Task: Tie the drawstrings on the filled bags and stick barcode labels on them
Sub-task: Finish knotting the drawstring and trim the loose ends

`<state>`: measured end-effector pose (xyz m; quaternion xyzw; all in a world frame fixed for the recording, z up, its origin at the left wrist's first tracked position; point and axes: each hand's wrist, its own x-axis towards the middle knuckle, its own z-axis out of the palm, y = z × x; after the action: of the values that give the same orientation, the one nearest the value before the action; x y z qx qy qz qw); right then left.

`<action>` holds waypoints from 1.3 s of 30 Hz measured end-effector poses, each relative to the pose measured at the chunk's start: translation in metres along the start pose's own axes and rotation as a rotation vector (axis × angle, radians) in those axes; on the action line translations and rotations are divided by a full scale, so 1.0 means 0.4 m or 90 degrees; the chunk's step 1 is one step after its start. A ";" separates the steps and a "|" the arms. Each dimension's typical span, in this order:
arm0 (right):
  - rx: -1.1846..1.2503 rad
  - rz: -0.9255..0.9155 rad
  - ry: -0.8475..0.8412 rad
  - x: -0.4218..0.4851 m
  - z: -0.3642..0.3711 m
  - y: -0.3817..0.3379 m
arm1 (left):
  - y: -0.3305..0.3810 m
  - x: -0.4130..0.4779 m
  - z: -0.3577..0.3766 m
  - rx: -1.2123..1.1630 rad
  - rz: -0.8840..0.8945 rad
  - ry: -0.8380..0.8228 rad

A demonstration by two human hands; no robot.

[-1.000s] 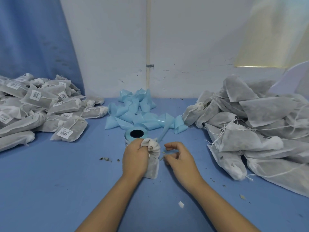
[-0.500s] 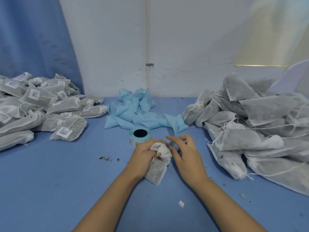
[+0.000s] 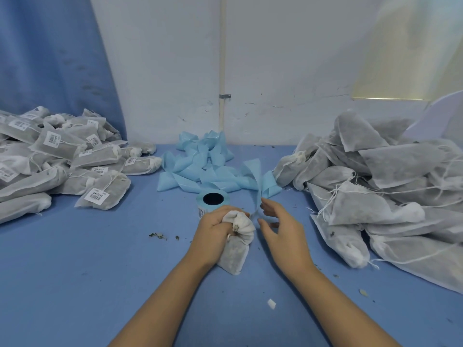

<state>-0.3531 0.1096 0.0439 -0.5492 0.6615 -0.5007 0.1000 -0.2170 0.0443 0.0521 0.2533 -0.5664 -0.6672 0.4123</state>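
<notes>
Blue tabletop (image 3: 75, 271) runs back to a white wall (image 3: 275, 71), with a blue curtain (image 3: 50, 58) hanging at the far left.

At the centre, the left hand (image 3: 216, 230) is closed around the gathered neck of a filled bag (image 3: 236, 250). The puckered top sticks out to the right of its knuckles, and the bag's body lies on the table below the palm. Just right of the bag, the right hand (image 3: 283, 236) hovers apart from it. Its fingers are loosely spread and slightly blurred, and nothing visible is held between them.

Directly beyond the left hand and touching its knuckles stands the label roll (image 3: 212, 200), its dark core facing up. A strip of pale blue backing paper (image 3: 200, 169) rises past the right hand's fingertips and joins a crumpled heap farther back.

Well to the left of the left hand lies a pile of labelled bags (image 3: 62, 159), barcodes showing. Well to the right of the right hand sits a heap of unlabelled bags (image 3: 375, 186) with loose drawstrings. Leaf crumbs (image 3: 157, 236) lie left of the left wrist. A white scrap (image 3: 271, 303) rests between the forearms.
</notes>
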 end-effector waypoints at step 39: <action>0.328 0.183 0.185 0.021 -0.019 0.020 | 0.021 -0.023 0.006 0.107 0.126 0.134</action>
<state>-0.3662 0.1060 0.0449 -0.3296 0.5911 -0.7056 0.2100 -0.2119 0.0534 0.0596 0.2984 -0.5960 -0.5432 0.5105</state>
